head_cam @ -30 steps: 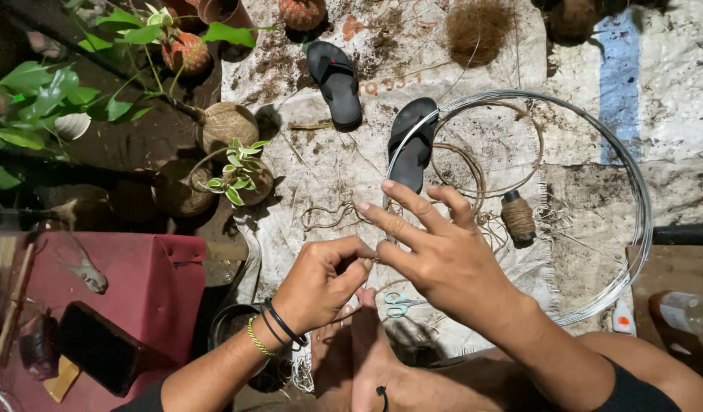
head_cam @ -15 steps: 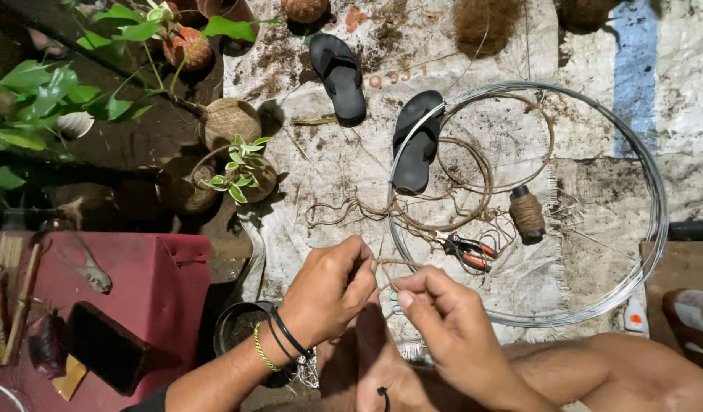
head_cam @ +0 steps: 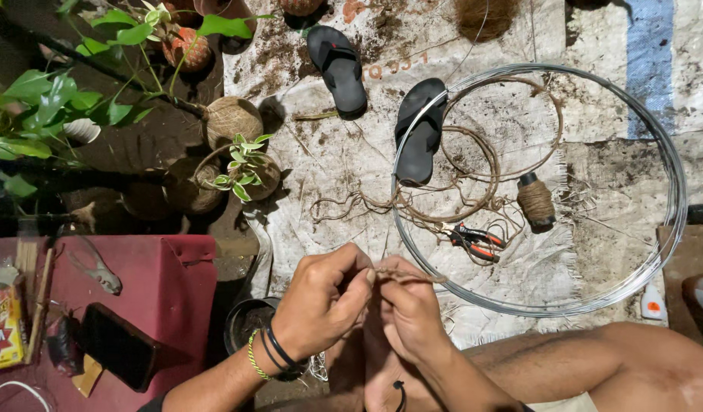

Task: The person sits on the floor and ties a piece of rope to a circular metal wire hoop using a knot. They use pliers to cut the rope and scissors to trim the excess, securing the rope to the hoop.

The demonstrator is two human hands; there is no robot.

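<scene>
Both hands meet over the person's foot: the left hand (head_cam: 325,301) and right hand (head_cam: 406,305) pinch a strand of twine (head_cam: 405,276) between closed fingers, near the wire hoop (head_cam: 668,160) and pliers (head_cam: 474,240).

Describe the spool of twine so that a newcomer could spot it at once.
Find the big wire hoop lying on the white sheet. Inside it, right of the red-handled cutters, stands the spool: a small dark cylinder wound with brown twine, the only neat bundle among loose strands.

Thin brown twine (head_cam: 412,278), short piece, taut btwn pinching fingertips
</scene>
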